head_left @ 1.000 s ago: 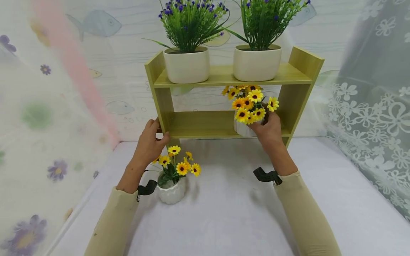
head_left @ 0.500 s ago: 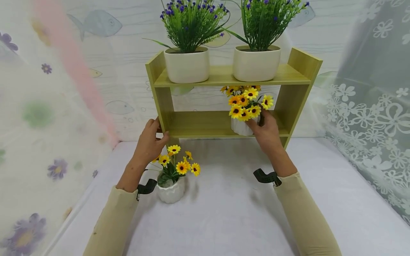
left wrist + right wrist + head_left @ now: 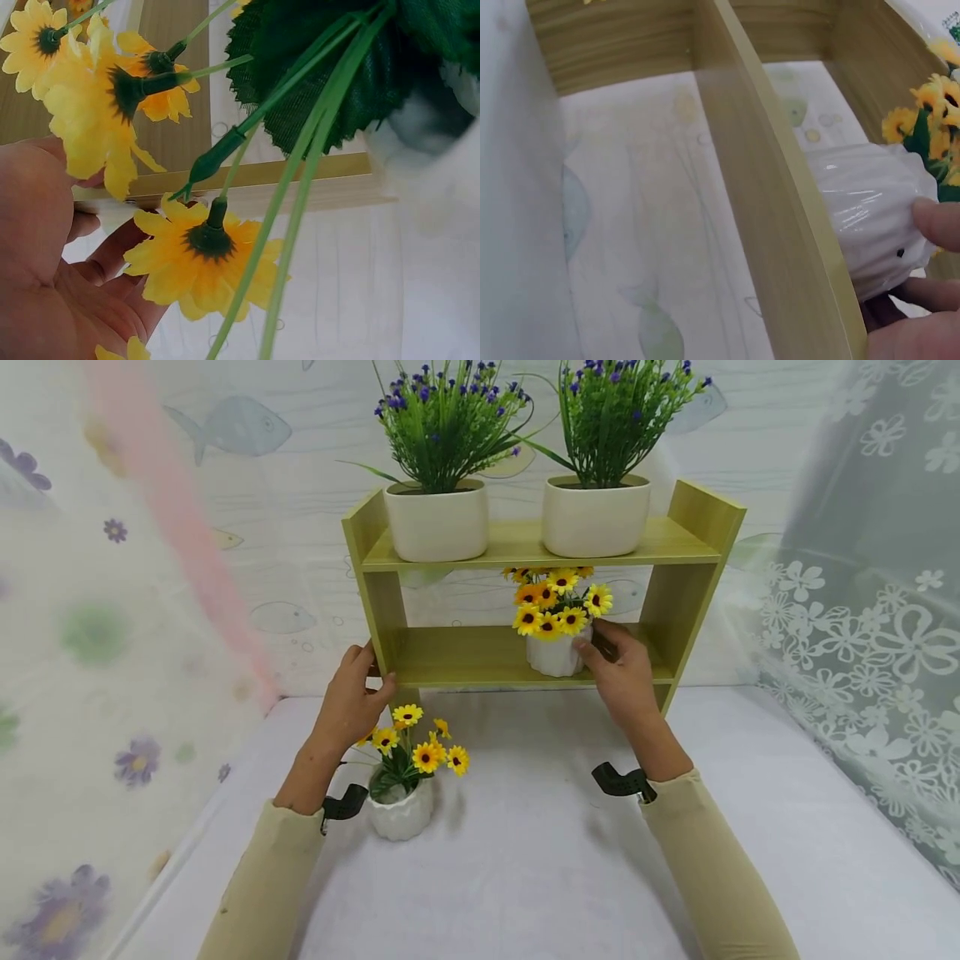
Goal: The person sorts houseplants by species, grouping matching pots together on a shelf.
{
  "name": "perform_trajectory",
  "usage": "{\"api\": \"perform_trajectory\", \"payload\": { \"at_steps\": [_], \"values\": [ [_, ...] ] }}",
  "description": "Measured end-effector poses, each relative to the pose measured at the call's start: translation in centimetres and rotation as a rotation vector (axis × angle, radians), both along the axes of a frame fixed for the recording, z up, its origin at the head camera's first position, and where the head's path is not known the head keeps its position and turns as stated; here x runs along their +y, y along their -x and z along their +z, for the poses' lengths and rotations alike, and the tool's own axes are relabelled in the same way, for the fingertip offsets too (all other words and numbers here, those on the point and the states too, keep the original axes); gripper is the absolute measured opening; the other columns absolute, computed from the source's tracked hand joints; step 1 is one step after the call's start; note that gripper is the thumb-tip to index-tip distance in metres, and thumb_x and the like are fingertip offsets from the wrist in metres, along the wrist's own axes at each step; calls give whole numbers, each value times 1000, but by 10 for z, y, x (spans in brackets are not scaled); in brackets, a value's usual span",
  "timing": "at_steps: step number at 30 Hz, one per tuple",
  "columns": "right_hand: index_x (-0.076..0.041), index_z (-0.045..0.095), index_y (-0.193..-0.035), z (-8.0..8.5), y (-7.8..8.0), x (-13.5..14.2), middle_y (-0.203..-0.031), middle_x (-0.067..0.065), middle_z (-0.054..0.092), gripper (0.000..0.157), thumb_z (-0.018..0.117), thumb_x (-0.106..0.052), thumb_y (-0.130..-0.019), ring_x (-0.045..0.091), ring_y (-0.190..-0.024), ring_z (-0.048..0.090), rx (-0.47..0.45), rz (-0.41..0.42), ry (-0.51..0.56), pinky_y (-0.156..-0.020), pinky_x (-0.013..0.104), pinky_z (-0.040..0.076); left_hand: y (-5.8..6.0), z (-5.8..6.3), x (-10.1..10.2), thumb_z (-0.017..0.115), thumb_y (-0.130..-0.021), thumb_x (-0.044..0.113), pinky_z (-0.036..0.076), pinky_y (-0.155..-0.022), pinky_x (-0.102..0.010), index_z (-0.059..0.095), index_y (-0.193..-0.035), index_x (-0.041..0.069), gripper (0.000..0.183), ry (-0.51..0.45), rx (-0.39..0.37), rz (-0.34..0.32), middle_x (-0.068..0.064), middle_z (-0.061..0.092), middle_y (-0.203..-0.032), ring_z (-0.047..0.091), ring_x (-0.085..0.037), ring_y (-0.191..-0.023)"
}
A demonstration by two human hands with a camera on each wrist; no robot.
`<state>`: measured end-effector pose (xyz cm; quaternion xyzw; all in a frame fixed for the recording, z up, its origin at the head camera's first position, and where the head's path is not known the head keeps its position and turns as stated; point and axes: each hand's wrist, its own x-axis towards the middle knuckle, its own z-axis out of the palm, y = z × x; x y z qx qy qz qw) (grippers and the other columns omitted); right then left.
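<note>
Clock hub: I read the hours from the middle of my head view unless I name another hub.
Sleeves: beige, coming in at about 8 and 4 o'clock, a black bracket at each wrist.
Table: white-covered, filling the 6 o'clock side.
Table pot: white, upright on the table at 7 o'clock, with yellow flowers. From the left hand it stands at 5 o'clock; my left wrist feed has its blooms in front of the palm.
Left hand: between 8 and 9 o'clock, gripping the shelf's left panel, thumb at the front, fingers going behind.
Right hand: at 3 o'clock, grasping the ridged pot; my right wrist feed shows the thumb pressed on its wall near the rim.
Ridged pot: white, upright, at 9 o'clock from the right hand, held by its right flank. Its base is at the front of the lower board; I cannot tell whether the board bears its weight. Yellow blooms top it at 12 o'clock.
Upper board: carries two cream pots, one at 11 and one between 1 and 2 o'clock, both with purple-flowered greenery.
Backdrop: pale, fish-printed, behind the shelf.
</note>
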<state>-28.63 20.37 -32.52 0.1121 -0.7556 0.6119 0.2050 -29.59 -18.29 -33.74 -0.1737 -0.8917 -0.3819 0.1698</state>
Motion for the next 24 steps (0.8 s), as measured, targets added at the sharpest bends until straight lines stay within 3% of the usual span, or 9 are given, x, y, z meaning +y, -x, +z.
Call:
{"api": "perform_trajectory", "payload": {
  "at_steps": [6, 12, 19, 24],
  "values": [
    [3, 55, -146, -4, 1, -8, -141, 15, 58, 55, 73, -20, -100, 24, -131, 57, 22, -68, 87, -112, 31, 49, 0, -1, -1, 59, -107, 16, 62, -93, -53, 32, -166, 2, 66, -2, 9, 0, -21, 49, -129, 62, -37, -119],
    [7, 57, -132, -5, -6, -19, -125, 14, 58, 40, 67, -16, -100, 18, -109, 56, 62, -156, 204, -93, 22, 50, 0, -1, 0, 59, -107, 15, 62, -93, -53, 32, -166, 3, 67, -1, 12, 0, -21, 49, -129, 62, -37, -119],
    [6, 57, -110, -16, -14, -41, -104, 7, 55, 14, 59, 1, -97, 16, -94, 51, 193, -300, 307, -80, 26, 44, 0, -1, 0, 59, -107, 15, 62, -93, -53, 32, -166, 2, 66, -3, 16, 2, -21, 50, -129, 62, -36, -119],
    [5, 56, -98, -31, -19, -59, -97, 10, 54, 6, 54, 8, -93, 18, -86, 51, 311, -262, 355, -71, 24, 43, 0, -1, 0, 59, -107, 15, 62, -93, -53, 32, -166, 3, 66, 3, 16, 1, -20, 50, -129, 62, -36, -119]
  ]
}}
